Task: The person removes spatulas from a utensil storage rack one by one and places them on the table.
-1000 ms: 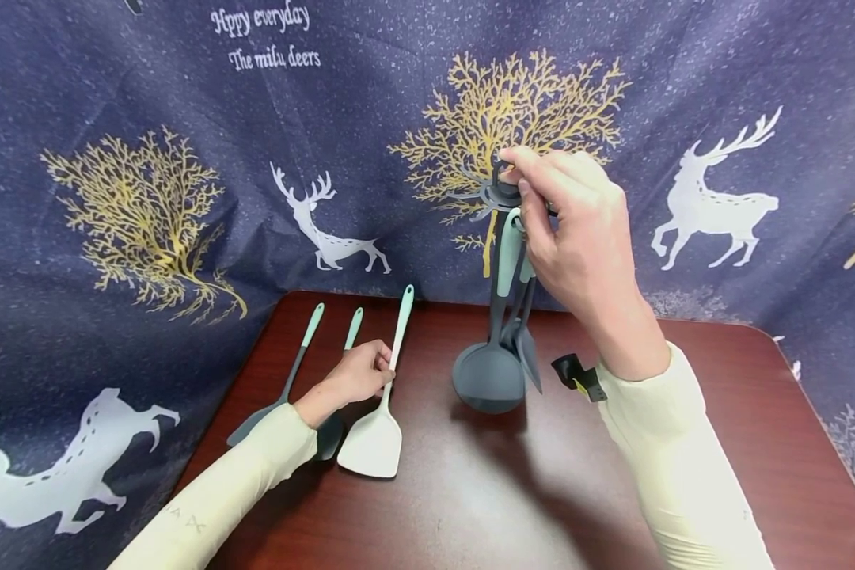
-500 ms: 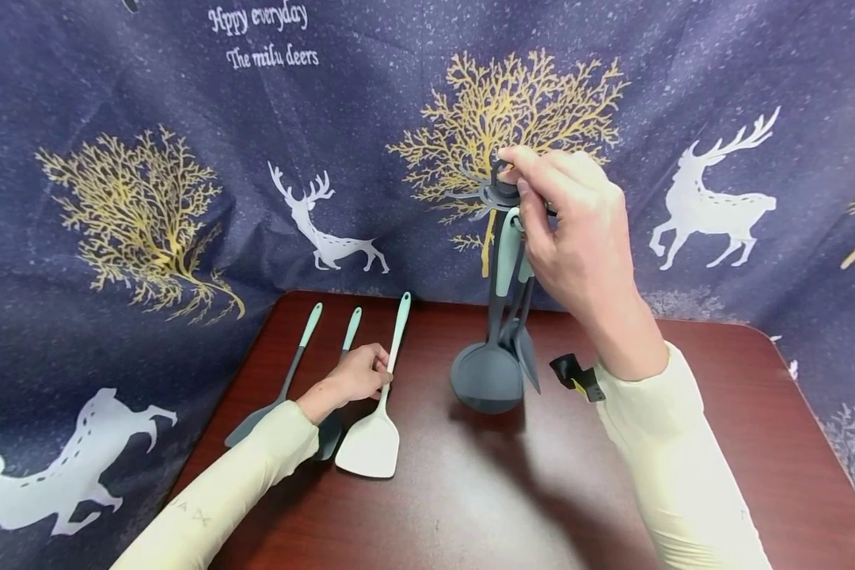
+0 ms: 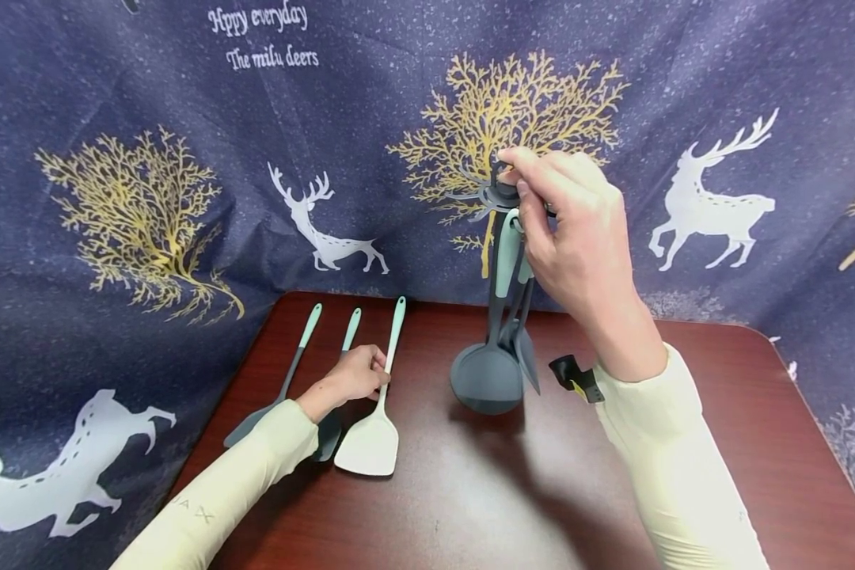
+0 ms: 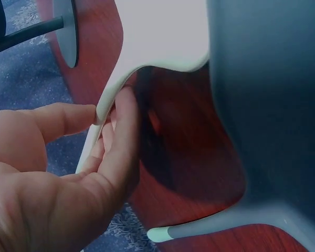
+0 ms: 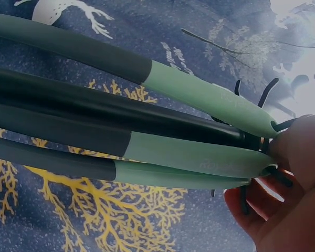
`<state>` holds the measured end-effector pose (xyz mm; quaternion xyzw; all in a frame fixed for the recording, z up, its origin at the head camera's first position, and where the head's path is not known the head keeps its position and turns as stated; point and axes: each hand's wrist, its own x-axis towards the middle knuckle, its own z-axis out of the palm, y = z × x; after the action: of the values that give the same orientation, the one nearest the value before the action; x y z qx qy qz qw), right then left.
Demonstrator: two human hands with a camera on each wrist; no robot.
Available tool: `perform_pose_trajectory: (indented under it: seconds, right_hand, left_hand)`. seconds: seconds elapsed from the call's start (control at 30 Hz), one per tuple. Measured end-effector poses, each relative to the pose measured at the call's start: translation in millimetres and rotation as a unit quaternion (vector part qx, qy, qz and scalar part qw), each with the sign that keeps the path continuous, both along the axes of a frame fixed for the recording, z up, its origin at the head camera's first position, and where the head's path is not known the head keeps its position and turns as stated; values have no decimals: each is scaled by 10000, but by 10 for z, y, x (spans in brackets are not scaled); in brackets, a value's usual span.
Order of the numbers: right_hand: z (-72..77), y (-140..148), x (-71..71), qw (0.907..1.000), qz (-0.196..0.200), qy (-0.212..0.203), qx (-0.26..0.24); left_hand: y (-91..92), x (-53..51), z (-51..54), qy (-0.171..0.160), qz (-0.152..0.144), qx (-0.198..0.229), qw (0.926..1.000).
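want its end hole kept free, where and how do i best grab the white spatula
The white spatula is probably best pinched by its slim shaft, from its left, thumb opposite fingers, as the left hand does. The shaft is narrow between wide blade and green handle, and that leaves the end hole uncovered.

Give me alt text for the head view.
The left hand pinches a mint-handled white spatula, beside two mint-handled dark-grey utensils on a red-brown wooden table. The right hand grips the top of a black hooked stand hung with more mint-handled dark utensils.
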<state>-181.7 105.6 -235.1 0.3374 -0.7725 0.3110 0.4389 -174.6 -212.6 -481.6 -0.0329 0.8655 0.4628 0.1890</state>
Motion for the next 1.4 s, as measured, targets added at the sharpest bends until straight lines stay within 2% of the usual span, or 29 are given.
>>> perform_pose_trajectory:
  seconds: [0.4,0.7,1.0,1.23,1.4]
  right_hand:
    - [-5,-2,2,10000,20,17,-36]
    - [4,7,3,10000,2,-5,-15]
    - [1,5,7,10000,23,-22,6]
    - [1,7,2,10000,51,5,11]
    - [2,10,4,10000,36,6,14]
  left_hand:
    - [15,-4,-25,-21,-21,-469,9989]
    - [12,-6,-1,-33,-48,-581,9983]
    - [23,11,10,46,-120,-994,9950]
    - [30,18,19,94,-94,-1060,9943]
    - [25,6,20,245,-224,-1352,9903]
